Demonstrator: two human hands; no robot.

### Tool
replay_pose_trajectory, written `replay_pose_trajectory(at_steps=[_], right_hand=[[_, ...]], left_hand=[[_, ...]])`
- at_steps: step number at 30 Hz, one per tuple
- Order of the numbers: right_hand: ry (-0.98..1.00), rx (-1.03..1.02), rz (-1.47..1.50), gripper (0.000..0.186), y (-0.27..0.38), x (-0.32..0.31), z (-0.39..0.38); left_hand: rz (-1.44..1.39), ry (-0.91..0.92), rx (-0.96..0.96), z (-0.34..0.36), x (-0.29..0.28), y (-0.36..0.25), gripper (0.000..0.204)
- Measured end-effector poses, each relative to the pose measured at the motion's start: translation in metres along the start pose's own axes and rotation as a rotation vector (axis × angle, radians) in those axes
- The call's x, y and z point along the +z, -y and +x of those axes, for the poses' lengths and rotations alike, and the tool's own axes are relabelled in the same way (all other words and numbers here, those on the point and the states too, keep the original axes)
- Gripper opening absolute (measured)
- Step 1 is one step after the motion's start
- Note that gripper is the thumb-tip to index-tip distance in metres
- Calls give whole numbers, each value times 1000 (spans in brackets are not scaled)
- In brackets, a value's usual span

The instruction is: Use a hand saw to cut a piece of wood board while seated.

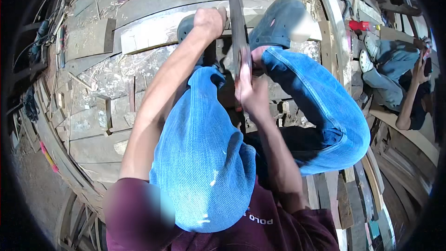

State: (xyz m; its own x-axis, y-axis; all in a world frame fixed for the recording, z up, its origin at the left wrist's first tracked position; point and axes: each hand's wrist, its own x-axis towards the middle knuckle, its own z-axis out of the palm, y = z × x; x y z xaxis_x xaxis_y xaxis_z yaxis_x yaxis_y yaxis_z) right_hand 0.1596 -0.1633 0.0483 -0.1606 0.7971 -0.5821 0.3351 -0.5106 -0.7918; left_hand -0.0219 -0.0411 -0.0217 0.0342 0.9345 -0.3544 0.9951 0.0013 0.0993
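My right hand [252,94] is closed around the handle end of a handsaw, somewhat smeared by motion. Its long dark blade [238,11] is seen nearly edge-on and runs away from me past the top of the picture. The blade crosses a pale board [153,32] that lies crosswise by my feet. To the left of the blade, my left hand [210,22] is curled closed on the board; its fingertips are hidden. My dark clogs [274,21] are at the board, one on either side of the saw, and my jeans-clad knees frame both arms.
Wood shavings and scraps litter the plank surface [88,125]. A wooden block [103,111] stands at left. On the right, another person [399,74] sits holding a dark object, near a red bottle [361,25]. Stacked boards [362,190] lie at lower right.
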Motion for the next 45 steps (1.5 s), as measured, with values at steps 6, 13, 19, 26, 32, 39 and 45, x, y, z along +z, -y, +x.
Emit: replay_pose_trajectory(at_steps=[6,13,19,26,32,39,45], right_hand=[[-18,23,-119,48,-9,-5,-36],[13,139,-78,54,41,1,-10],[-48,81,-154,54,34,-2,-16],[-78,5,-227,54,3,7,-28],[-113,-72,-221,52,22,13,-6],[-50,36,-244,50,40,8,16],[-90,-67,-212,58,10,7,-16]], left_hand=[[-67,-27,-16,-5,3,0,22],[-44,-86,-17,-8,3,-11,15],[36,-188,-52,-7,8,-10,13],[25,-189,-59,-5,14,-6,16],[43,-175,-33,-12,9,-15,15],[71,-155,-10,-7,4,-10,16],[78,-173,-57,-6,12,-10,14]])
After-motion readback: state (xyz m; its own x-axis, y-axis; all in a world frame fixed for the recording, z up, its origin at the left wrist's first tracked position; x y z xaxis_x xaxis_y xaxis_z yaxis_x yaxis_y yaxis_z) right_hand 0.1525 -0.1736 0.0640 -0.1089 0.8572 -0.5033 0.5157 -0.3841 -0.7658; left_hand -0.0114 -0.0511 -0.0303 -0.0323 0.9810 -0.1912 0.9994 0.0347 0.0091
